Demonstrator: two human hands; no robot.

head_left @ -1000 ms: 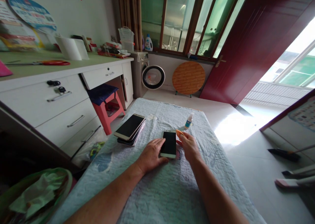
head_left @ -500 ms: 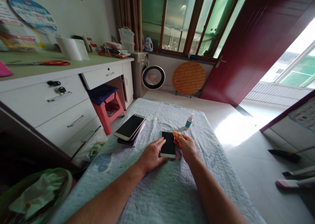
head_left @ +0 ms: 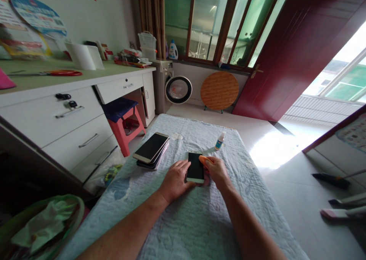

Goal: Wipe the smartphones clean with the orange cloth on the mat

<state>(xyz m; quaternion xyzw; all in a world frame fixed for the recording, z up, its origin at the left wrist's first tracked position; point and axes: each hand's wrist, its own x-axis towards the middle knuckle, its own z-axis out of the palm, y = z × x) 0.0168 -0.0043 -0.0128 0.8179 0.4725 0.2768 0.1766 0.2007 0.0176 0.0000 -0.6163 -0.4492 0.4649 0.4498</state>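
A smartphone [head_left: 195, 167] with a dark screen lies face up on the pale blue quilted cloth [head_left: 185, 222] covering a table. My left hand [head_left: 174, 180] rests flat along the phone's left edge, fingers stretched and pressing on it. My right hand [head_left: 217, 171] is closed on a small orange cloth [head_left: 203, 160], whose tip touches the phone's right edge near its upper half. A stack of other phones [head_left: 151, 148] lies to the left on the cloth. A small spray bottle [head_left: 219, 141] stands beyond my right hand.
A white desk with drawers [head_left: 68, 111] runs along the left, a red stool [head_left: 126, 124] tucked under it. A green bag of waste [head_left: 40, 225] sits at the lower left. Further back are a washing machine [head_left: 174, 86] and a round folding table [head_left: 219, 90].
My right hand has brought the orange cloth leftwards from beside the phone onto its right edge. The left hand and the phone have stayed put.
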